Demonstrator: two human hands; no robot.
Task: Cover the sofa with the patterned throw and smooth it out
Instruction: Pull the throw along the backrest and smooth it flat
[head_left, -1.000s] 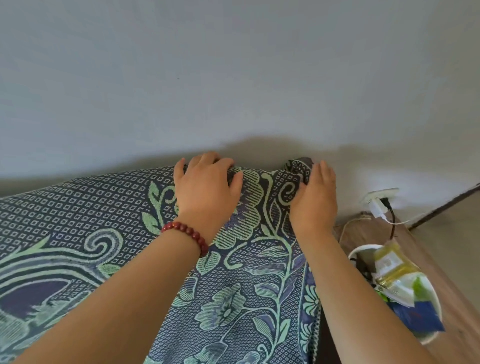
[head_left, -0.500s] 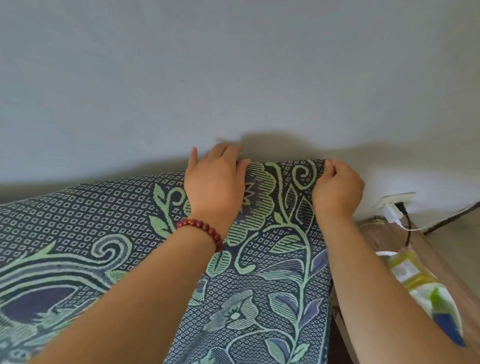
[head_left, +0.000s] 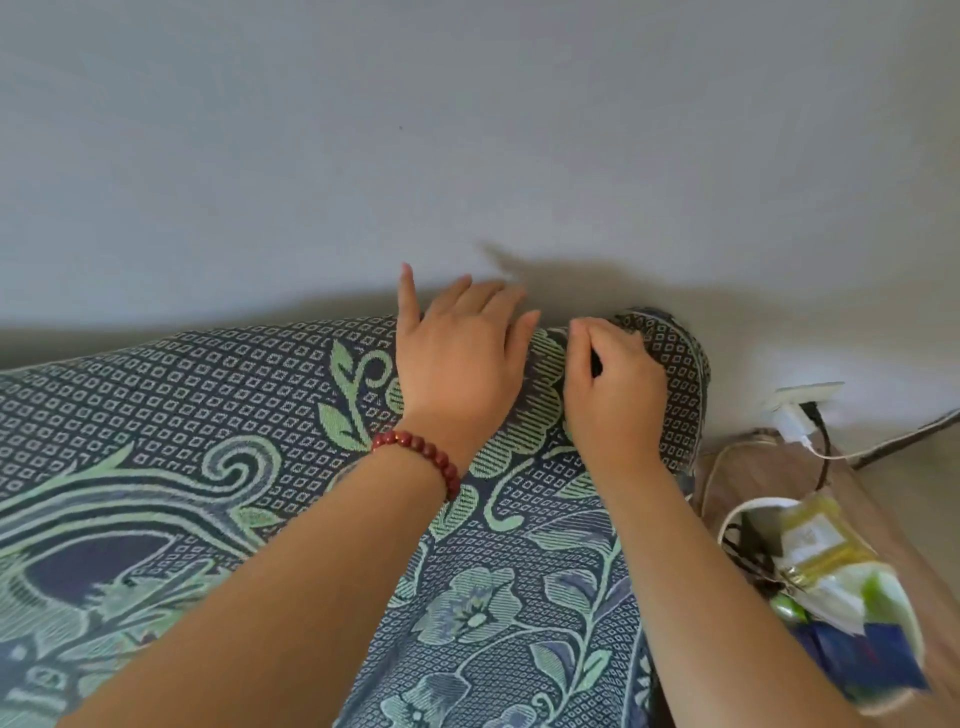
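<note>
The patterned throw (head_left: 218, 415), dark blue with pale green leaves and flowers, lies draped over the sofa's back and hides the sofa beneath it. My left hand (head_left: 457, 364), with a red bead bracelet on the wrist, lies flat with straight fingers on the top edge of the throw by the wall. Just to its right, my right hand (head_left: 613, 384) has its fingers curled and pinches a fold of the throw near the sofa's right corner.
A pale grey wall (head_left: 467, 130) stands directly behind the sofa. To the right, a wall socket with a white charger (head_left: 795, 410) and cables sits low on the wall. Below that, a white basket (head_left: 841, 587) of packets rests on a wooden surface.
My right hand has shifted left, closer to my left hand, and the throw's corner now bunches up to its right. My left hand's fingers have spread and straightened.
</note>
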